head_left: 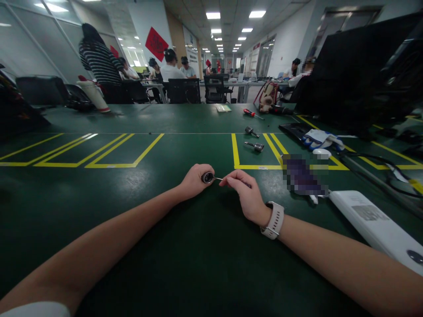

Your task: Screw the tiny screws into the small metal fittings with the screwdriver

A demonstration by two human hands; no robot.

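My left hand (pixel 195 181) is closed around a short dark cylinder (pixel 207 178) with a metal rim, its round open end turned toward me. In my right hand (pixel 243 191), fingers pinched together, is a tool with a thin metal shaft (pixel 217 178); the far end of the shaft meets the cylinder's rim. Most of that tool's handle is hidden by my fingers. Both hands are just above the green table (pixel 139 237). Beyond them lie two dark metal pieces with narrow shanks, a nearer one (pixel 257 147) and a farther one (pixel 250 130).
A red-handled screwdriver (pixel 249 112) lies farther back. To my right are work gloves (pixel 320 138), a white mouse (pixel 321 153), a blurred phone-like object (pixel 302 176), a long white device (pixel 370 215) and black cables (pixel 373 160). A white cup (pixel 94 94) leans at far left. Several people sit beyond.
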